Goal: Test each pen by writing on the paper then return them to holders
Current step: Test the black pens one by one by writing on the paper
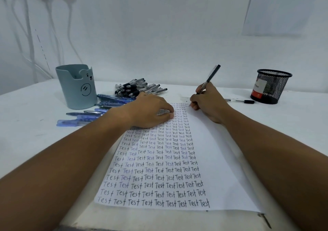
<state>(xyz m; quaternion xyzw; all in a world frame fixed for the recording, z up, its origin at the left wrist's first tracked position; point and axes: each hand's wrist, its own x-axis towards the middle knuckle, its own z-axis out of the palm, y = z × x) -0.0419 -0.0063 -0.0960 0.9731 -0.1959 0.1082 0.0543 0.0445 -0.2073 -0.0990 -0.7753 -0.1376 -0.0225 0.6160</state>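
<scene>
A white sheet of paper [213, 150] covered with rows of the word "Test" lies in front of me. My right hand [207, 102] grips a black pen [212, 77], tip down at the sheet's far right area. My left hand [149, 110] rests flat on the paper's upper left, fingers spread. A pile of black pens [136, 88] and a row of blue pens [106, 102] lie beyond my left hand. A pale blue bear holder [76, 86] stands at the left. A black mesh holder [271, 86] stands at the right.
One loose black pen [243, 101] lies on the white table [35, 133] just left of the mesh holder. White cables hang on the wall at the back left. A metal clip [265, 219] sits near the paper's front right corner.
</scene>
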